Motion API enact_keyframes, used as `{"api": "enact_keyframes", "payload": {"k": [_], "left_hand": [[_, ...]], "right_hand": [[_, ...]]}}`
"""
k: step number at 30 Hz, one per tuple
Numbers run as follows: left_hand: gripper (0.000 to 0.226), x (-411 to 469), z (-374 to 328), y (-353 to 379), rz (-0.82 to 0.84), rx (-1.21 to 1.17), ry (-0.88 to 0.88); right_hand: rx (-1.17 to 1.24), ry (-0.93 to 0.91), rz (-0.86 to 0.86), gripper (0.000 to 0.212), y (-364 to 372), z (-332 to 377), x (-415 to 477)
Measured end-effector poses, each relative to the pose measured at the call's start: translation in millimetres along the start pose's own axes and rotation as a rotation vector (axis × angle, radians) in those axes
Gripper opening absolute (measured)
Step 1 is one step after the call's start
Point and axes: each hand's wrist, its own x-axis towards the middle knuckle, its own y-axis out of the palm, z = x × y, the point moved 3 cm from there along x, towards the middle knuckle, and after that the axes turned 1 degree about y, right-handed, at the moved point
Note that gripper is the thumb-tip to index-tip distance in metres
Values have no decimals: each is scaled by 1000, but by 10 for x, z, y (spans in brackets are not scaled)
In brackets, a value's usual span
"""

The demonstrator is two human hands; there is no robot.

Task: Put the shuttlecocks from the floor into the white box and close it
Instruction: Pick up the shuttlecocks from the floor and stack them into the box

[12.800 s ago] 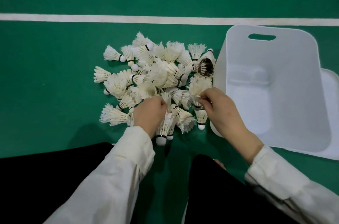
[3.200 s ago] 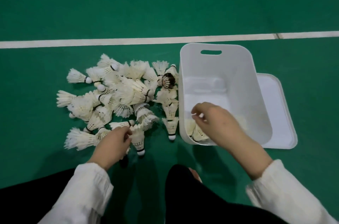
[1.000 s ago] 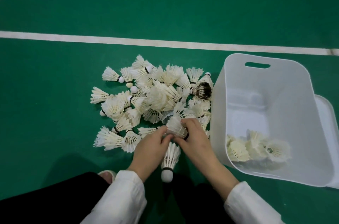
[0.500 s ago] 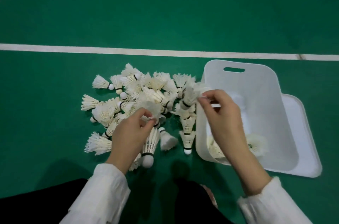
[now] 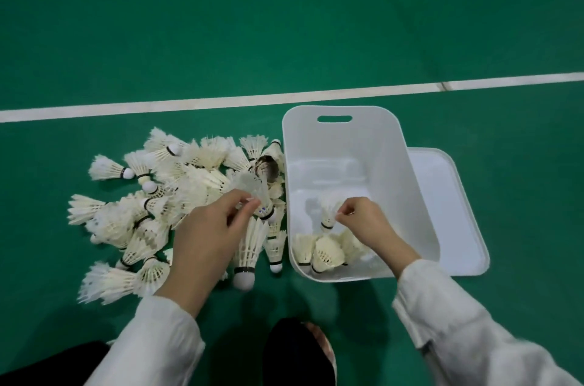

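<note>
A heap of white feather shuttlecocks [image 5: 164, 205] lies on the green floor, left of the open white box [image 5: 407, 183]. Several shuttlecocks [image 5: 322, 251] rest in the box's near end. My left hand [image 5: 208, 234] is raised over the heap's right side, its fingers pinched on a blurred shuttlecock [image 5: 249, 188]. My right hand [image 5: 366, 224] is inside the box, above the ones lying there, with its fingertips closed on a shuttlecock [image 5: 328, 216] that hangs cork down.
The box's white lid [image 5: 448, 215] lies flat on the floor against the box's right side. A dark-feathered shuttlecock [image 5: 268, 167] sits at the heap's edge by the box wall. White court lines [image 5: 189, 104] cross the floor behind. My knees are at the bottom edge.
My right hand has carried its shuttlecock from the box's left rim down into the box. My left hand has lifted a shuttlecock off the heap and shifted right toward the box.
</note>
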Motion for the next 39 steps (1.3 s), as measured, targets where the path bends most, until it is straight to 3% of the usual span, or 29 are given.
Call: {"api": "enact_keyframes", "payload": {"k": [11, 15, 18, 20, 23, 25, 32, 34, 36, 39], "left_hand": [[21, 127, -68, 167, 17, 6, 2], [23, 148, -134, 209, 36, 24, 9], [22, 161, -204, 204, 36, 50, 34], [23, 160, -239, 193, 46, 72, 50], [24, 134, -284, 173, 66, 77, 79], [23, 108, -296, 153, 77, 78, 95], [18, 81, -223, 98, 84, 44, 134], [26, 116, -210, 106, 121, 32, 136], [45, 143, -213, 123, 147, 59, 163], [61, 162, -157, 117, 114, -11, 138]], "right_hand": [[-177, 46, 233, 20, 384, -169, 236], [-183, 1, 166, 35, 197, -124, 144], [-34, -126, -69, 28, -77, 96, -50], [167, -319, -168, 26, -222, 363, -263], [169, -647, -87, 35, -255, 777, -534], [87, -704, -21, 35, -174, 904, -566], [113, -736, -32, 17, -278, 958, -494], [67, -742, -21, 14, -321, 966, -495], [78, -662, -65, 10, -415, 931, -466], [332, -434, -248, 14, -627, 726, -299]]}}
